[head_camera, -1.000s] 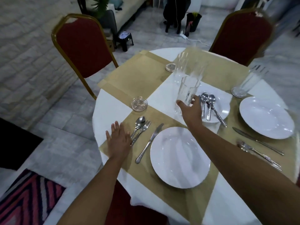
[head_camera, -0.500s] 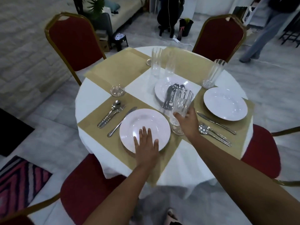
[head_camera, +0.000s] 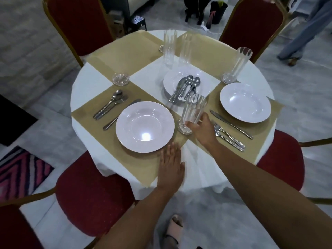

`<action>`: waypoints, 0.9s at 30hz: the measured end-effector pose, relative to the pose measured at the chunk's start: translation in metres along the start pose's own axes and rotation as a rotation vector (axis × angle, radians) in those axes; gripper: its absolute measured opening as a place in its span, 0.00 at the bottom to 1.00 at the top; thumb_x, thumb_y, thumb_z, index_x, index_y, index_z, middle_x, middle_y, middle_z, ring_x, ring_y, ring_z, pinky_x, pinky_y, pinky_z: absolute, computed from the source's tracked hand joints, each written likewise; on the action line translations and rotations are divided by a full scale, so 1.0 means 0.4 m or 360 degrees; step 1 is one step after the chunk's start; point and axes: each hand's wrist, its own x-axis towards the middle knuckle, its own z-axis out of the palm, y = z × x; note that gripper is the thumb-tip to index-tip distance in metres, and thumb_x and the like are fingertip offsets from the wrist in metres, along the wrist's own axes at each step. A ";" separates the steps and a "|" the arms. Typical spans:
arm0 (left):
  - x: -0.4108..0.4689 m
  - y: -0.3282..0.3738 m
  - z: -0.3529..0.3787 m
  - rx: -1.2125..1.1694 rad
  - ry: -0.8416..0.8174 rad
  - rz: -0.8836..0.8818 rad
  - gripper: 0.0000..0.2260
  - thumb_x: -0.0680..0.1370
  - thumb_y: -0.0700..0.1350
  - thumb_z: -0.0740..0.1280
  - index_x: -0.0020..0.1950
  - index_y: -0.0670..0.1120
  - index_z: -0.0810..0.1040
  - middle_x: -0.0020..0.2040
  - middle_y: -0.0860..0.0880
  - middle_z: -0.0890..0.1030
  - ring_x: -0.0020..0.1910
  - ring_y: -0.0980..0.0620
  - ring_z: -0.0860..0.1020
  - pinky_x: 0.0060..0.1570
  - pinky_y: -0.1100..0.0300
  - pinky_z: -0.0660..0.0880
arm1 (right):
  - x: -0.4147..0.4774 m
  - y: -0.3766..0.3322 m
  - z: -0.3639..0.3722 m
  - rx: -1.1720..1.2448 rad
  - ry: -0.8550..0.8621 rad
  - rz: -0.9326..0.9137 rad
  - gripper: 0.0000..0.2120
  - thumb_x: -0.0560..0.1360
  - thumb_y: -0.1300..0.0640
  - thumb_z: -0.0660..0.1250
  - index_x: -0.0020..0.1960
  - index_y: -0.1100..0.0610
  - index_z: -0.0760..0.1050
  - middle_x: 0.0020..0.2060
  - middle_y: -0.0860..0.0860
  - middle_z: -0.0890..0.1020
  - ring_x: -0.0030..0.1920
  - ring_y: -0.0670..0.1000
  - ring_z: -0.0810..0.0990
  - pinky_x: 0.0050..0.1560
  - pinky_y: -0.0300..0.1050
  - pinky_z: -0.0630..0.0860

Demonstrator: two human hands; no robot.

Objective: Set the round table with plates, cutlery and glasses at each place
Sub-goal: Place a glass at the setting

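Right hand (head_camera: 203, 128) grasps a ribbed clear glass (head_camera: 193, 110) low down, fingers and thumb curled round it. The glass base meets a clear coaster (head_camera: 183, 129), between the near plate (head_camera: 145, 126) and the right knife (head_camera: 231, 124); can't tell if it is fully set down. Left hand (head_camera: 170, 164) is released, fingers straight and together, palm down on the tan mat (head_camera: 89, 114) at the near edge of the round white-clothed surface (head_camera: 86, 83), fingertips just beside the near plate's rim. Near place: spoon and fork (head_camera: 111, 105) lie together left of the plate, with the left knife (head_camera: 122, 114) between them and the plate. An empty coaster (head_camera: 120, 79) sits beyond that cutlery. Right place: white right plate (head_camera: 245, 102), the right knife beside it, then a fork with a second piece (head_camera: 230, 137) close to the right wrist. A tall glass (head_camera: 239, 63) stands upright on its own coaster beyond that plate. In the middle of the surface, stacked plates (head_camera: 172, 81) carry loose cutlery (head_camera: 185, 87). On the far side two more tall glasses (head_camera: 169, 45) stand close together, blurred. Red chairs (head_camera: 80, 24) with gold frames stand round the surface.
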 end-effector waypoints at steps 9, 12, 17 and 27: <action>-0.010 -0.016 0.018 -0.0022 -0.0040 -0.0106 0.26 0.76 0.52 0.54 0.70 0.41 0.71 0.71 0.41 0.71 0.71 0.43 0.70 0.71 0.47 0.52 | 0.016 0.008 -0.002 -0.0038 -0.0063 0.0004 0.26 0.71 0.50 0.75 0.66 0.54 0.70 0.52 0.44 0.77 0.53 0.48 0.78 0.52 0.42 0.71; -0.010 -0.016 0.023 -0.0022 -0.0035 -0.0101 0.26 0.77 0.51 0.54 0.71 0.40 0.70 0.71 0.40 0.70 0.71 0.43 0.69 0.71 0.48 0.49 | 0.021 0.013 -0.001 -0.0042 -0.0062 0.0006 0.28 0.71 0.50 0.75 0.67 0.54 0.69 0.53 0.44 0.76 0.54 0.48 0.77 0.52 0.42 0.70; -0.010 -0.020 0.035 0.0023 -0.0050 -0.0091 0.26 0.78 0.52 0.53 0.72 0.40 0.69 0.72 0.41 0.69 0.73 0.43 0.67 0.72 0.48 0.48 | 0.017 0.018 -0.002 -0.0036 -0.0063 -0.0003 0.29 0.71 0.51 0.75 0.68 0.53 0.69 0.54 0.44 0.76 0.55 0.47 0.76 0.53 0.42 0.70; -0.008 -0.020 0.022 0.0088 -0.0223 -0.0048 0.26 0.77 0.53 0.52 0.70 0.40 0.72 0.71 0.41 0.72 0.71 0.43 0.70 0.72 0.48 0.46 | 0.013 0.026 -0.011 -0.0244 -0.0125 0.0064 0.30 0.73 0.50 0.73 0.70 0.55 0.68 0.66 0.50 0.77 0.63 0.54 0.77 0.59 0.45 0.72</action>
